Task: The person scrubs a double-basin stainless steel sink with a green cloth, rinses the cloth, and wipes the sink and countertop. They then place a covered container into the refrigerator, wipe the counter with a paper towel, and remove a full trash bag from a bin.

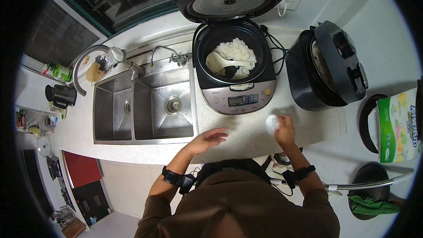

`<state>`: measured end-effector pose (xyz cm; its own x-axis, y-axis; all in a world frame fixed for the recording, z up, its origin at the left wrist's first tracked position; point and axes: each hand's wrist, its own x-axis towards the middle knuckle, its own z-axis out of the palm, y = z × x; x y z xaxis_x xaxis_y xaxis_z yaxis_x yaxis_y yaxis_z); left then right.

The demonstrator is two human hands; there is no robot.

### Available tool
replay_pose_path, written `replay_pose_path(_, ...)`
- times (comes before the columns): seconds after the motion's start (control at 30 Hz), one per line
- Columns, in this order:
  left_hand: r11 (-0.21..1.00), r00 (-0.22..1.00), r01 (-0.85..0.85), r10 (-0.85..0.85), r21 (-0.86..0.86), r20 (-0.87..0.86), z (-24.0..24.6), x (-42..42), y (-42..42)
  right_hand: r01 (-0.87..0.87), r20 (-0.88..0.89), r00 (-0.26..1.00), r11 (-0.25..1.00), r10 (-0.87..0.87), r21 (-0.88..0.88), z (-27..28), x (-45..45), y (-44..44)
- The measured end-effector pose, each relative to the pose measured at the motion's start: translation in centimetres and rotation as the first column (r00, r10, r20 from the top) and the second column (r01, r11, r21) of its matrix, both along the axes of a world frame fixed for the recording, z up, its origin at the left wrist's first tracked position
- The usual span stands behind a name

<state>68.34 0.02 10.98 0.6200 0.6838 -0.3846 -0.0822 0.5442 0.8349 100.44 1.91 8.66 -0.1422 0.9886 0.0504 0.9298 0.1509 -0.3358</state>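
My right hand (285, 130) grips a small white object (272, 124), blurred and rounded, possibly a bowl, just above the counter. Over the counter's front edge my left hand (207, 140) is held with its fingers apart and nothing in them. Ahead of both hands stands a Midea rice cooker (238, 99) with its lid (231, 1) raised. Cooked white rice (236, 50) lies in the dark inner pot (204, 44). A white rice paddle (236, 62) rests in the pot, its bowl end to the left and its handle to the right.
Left of the rice cooker is a double-basin steel sink (163, 105) with a curved faucet (77, 69). A dark pressure cooker (304, 76), its lid tilted up, stands to the right. A black power cord (281, 51) runs between the cookers. A paper towel pack (398, 125) is farther right.
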Motion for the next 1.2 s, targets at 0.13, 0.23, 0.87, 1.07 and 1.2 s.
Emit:
replay_pose_path(0.13,0.96,0.949,-0.267,0.247,-0.081,-0.198,0.0,-2.3,-0.5,-0.059,0.032,0.998,0.993,0.062,-0.103,-3.6,0.9,-1.3)
replay_pose_path(0.23,0.897,0.886,-0.424,0.384,-0.121,-0.26,0.2,-3.3,-0.8,-0.185,-0.082,0.979,0.983,0.185,0.014,-5.8,-1.2,-0.5)
replay_pose_path(0.87,0.772,0.754,-0.63,0.582,-0.084,-0.305,1.1,-4.3,-3.0,0.184,-0.011,0.983,0.966,-0.185,0.183,-9.6,1.1,18.4)
replay_pose_path(1.07,0.743,0.736,-0.659,0.609,-0.112,-0.295,0.8,-4.2,-3.0,0.062,0.124,0.99,0.995,-0.07,0.074,-7.9,2.2,7.2)
replay_pose_path(1.2,0.75,0.754,-0.647,0.604,-0.135,-0.259,0.2,-4.1,-2.5,-0.1,0.053,0.994,0.992,0.096,0.075,-6.0,2.0,-0.2)
